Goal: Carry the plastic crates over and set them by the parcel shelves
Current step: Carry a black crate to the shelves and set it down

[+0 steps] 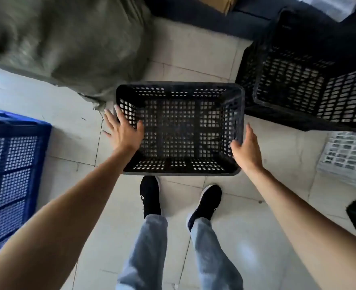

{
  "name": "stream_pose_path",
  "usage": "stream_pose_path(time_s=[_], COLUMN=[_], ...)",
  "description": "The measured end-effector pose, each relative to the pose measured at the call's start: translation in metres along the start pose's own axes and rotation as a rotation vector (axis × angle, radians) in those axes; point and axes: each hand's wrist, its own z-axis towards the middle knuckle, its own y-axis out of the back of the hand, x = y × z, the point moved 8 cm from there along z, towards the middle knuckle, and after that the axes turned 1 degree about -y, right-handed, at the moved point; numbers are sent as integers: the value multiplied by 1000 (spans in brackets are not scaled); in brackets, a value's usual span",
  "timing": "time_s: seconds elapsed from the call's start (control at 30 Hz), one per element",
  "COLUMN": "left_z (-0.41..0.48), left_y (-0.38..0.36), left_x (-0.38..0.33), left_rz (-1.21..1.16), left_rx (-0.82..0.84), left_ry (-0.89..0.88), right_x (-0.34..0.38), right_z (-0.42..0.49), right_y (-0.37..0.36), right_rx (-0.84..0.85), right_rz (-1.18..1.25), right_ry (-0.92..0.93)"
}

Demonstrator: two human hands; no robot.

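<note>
The black crate (180,130) sits on the tiled floor (193,57), ahead of the shoes (150,197). Left hand (123,130) and right hand (246,149) flank it, spread wide, holding nothing. Best grasp both side rims evenly.

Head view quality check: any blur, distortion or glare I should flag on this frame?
Head view: the grey-green sack at top left is smeared by motion blur; wide-angle distortion bows the forearms and the blue crate; soft glare patch on the floor tiles; the black crate between the hands is reasonably sharp.
</note>
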Motion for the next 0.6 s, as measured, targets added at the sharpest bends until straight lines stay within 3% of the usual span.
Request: stream_pose_path(time_s=[0.1, 0.4, 0.6], left_z=[34, 77, 77], left_y=[-10, -37, -33], left_x=[23, 64, 60], left_rz=[162, -112, -68], left_rx=[-59, -67, -44], left_ry=[-12, -19, -91], right_x=[-13, -47, -46], right_z=[37, 98, 103], right_y=[-25, -43, -46], right_rx=[6, -122, -65], right_rz=[-71, -89, -152], right_ry=[31, -68, -40])
